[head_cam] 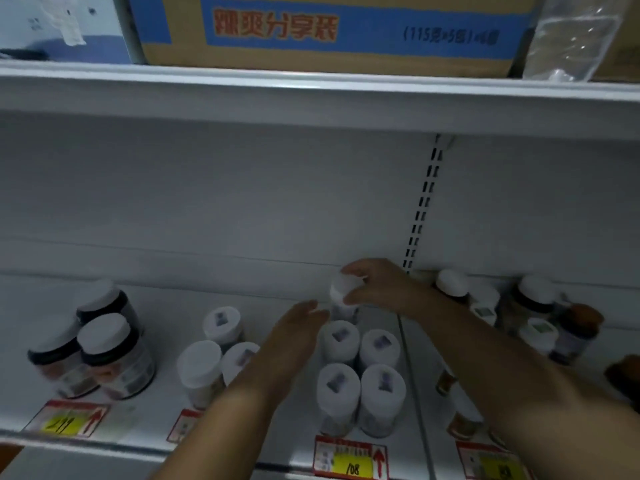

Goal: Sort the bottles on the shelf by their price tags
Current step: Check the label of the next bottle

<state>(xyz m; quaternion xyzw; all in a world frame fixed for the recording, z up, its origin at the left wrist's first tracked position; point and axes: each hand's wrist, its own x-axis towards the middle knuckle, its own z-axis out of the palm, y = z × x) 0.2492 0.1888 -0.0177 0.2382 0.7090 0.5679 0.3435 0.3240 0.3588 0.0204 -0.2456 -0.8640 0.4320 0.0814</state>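
1. Price tags (350, 459) line the front lip of the shelf (242, 299) along the bottom of the frame; the one at lower centre reads 108, and the yellow tag (65, 420) at lower left is too blurred to read.
2. Four white-capped bottles (360, 372) stand in a tidy block just behind the 108 tag, so that group looks partly sorted.
3. Left hand (294, 336), at centre, is held flat with straight fingers beside the block, gripping nothing; whether it touches a bottle I cannot tell.
4. Right hand (372, 285), just above centre, has fingers and thumb curled round the cap of a white bottle (341, 292) behind the block's back row; whether its base rests on the shelf I cannot tell.
5. Three more white bottles (214, 355) sit left of centre, dark jars (104, 341) at far left, and a jumbled cluster of mixed bottles (533, 317) at right, which likely needs sorting.
6. Behind stands a white back panel with a slotted upright (424, 206).
7. Top of frame: an upper shelf carries a cardboard box (329, 32) with blue printing.
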